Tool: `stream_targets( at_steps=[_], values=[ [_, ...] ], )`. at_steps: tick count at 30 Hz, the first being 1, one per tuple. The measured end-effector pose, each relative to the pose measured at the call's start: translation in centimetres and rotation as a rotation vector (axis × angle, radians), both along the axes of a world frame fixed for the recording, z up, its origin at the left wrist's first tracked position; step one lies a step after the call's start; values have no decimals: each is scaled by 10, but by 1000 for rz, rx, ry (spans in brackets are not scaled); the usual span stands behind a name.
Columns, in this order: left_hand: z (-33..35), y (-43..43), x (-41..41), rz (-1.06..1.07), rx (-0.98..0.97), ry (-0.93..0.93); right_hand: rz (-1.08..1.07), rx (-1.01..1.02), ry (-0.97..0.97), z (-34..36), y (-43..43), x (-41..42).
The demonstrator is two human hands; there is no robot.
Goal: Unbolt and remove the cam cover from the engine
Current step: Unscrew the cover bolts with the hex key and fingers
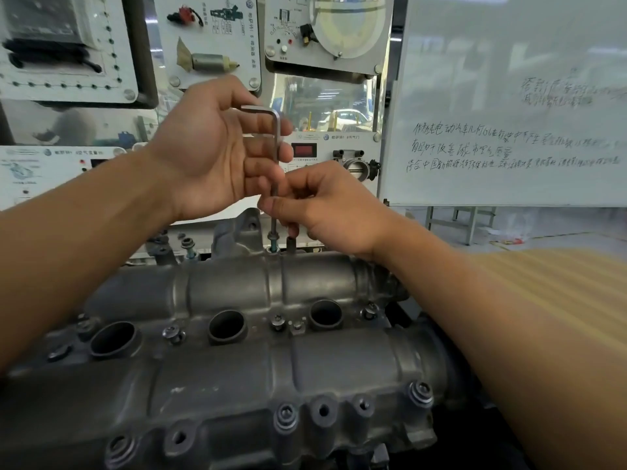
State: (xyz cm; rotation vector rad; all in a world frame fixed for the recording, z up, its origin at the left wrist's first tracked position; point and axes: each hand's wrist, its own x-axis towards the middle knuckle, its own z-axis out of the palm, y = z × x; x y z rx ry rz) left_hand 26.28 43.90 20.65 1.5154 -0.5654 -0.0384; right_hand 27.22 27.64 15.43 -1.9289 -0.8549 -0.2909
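1 hex key (276, 137) in cam-cvr bolt (273, 237).

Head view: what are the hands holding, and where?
The Allen key: left hand holds its bend and upper shaft, right hand pinches the lower shaft above a raised bolt.

Hex key (276, 154) stands in a bolt (272, 237) at rear of cam cover (305, 364).

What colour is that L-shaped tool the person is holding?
Silvery grey bare metal; the hex key shows best in the head view.
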Motion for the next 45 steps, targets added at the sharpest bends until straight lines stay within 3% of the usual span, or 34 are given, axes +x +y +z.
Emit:
stream_targets(
  at_steps=[11,21,30,37,45],
  values=[
    [-6,1,-8,-61,2,-159,-7,9,1,-1,-1,-3],
    [-14,-16,-9,368,31,-355,1,-18,-16,0,1,-7],
    [-11,-11,-12,281,-45,-216,11,-2,-26,-1,-1,-4],
    [-10,-3,-9,120,59,-168,8,-39,-21,-1,-2,-3],
    [-10,-6,-13,177,60,-194,10,-52,-19,-1,-1,-5]
  ],
)
